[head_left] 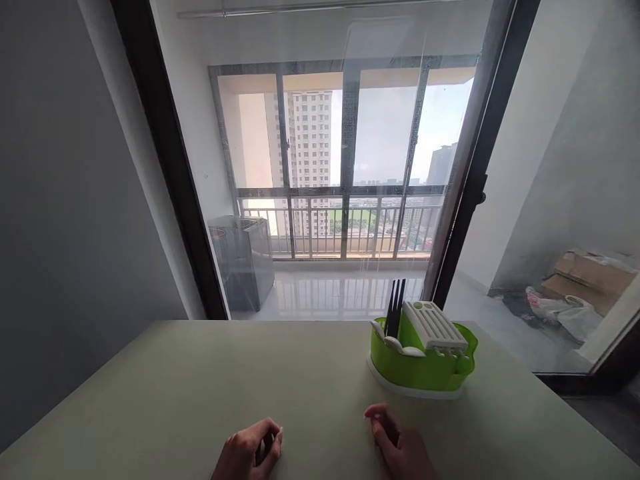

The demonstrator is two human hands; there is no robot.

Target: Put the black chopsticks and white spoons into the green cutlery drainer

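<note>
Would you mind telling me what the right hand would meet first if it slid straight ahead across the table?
Probably the green holder: it stands just beyond the right hand, slightly to its right, though depth is unclear.

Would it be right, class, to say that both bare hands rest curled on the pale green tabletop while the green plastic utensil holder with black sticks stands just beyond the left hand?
Not quite. The green plastic utensil holder, with black sticks standing in it, is just beyond the right hand, not the left hand. The head view shows this. Both hands do rest curled on the pale green tabletop.
</note>
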